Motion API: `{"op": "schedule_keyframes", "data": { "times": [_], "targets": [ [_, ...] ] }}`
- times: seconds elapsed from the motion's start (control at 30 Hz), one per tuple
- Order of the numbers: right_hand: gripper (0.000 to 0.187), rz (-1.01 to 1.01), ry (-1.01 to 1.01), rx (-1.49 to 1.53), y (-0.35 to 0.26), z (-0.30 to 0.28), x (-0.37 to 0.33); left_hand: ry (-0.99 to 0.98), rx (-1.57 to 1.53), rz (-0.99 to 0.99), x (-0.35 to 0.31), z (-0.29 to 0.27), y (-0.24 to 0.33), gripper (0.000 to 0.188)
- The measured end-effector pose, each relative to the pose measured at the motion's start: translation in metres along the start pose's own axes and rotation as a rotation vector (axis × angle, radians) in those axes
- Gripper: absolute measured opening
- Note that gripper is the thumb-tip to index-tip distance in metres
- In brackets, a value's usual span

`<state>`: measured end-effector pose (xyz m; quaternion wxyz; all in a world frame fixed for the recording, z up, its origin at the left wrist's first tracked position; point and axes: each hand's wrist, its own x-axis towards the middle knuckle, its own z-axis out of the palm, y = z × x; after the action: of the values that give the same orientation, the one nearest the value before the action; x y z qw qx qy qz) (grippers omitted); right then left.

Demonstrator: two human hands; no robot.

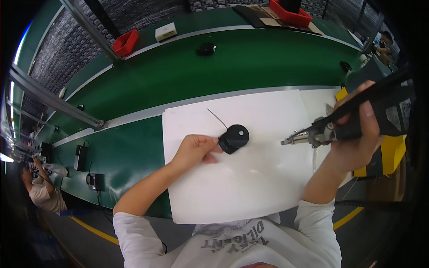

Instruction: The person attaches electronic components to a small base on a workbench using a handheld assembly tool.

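My left hand (199, 148) pinches the edge of a small black round device (237, 135) that lies on a white sheet (192, 196). The device has a disc on top with a pale round spot, and a thin dark wire (216, 117) sticks out from it toward the far left. On the right, my right hand (357, 149) is wrapped round a black power screwdriver (319, 136) with a metal nose. Its tip points left, above the sheet and apart from the device.
Across the green bench (147, 73) lies another black part (206, 49). Red bins (125, 43) and a white box (166, 32) stand on the far shelf. A yellow and grey machine (384, 156) is at right. Another person (44, 192) works at far left.
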<state>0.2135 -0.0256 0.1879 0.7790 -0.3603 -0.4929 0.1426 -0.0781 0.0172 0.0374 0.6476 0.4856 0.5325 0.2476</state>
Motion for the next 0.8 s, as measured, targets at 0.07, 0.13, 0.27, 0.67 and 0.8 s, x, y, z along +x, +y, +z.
{"op": "schedule_keyframes", "data": {
  "times": [0.07,0.13,0.27,0.67,0.8],
  "targets": [
    [0.042,0.039,0.016,-0.012,-0.001,0.003,0.0,-0.035,0.113,-0.056,-0.02,0.014,0.013,0.027],
    [0.041,0.038,0.041,-0.017,-0.006,0.011,-0.001,-0.015,0.805,0.465,-0.04,0.019,0.011,0.033],
    [0.039,-0.028,0.057,-0.093,-0.003,0.009,0.001,-0.024,1.301,1.307,-0.024,0.046,-0.001,0.045],
    [0.039,-0.008,-0.047,-0.145,-0.002,0.011,-0.003,0.012,1.297,1.369,0.017,0.11,-0.023,0.046],
    [0.039,-0.032,-0.157,-0.115,0.004,0.007,-0.001,0.022,1.373,1.357,0.018,0.11,-0.024,0.043]
  ]
}}
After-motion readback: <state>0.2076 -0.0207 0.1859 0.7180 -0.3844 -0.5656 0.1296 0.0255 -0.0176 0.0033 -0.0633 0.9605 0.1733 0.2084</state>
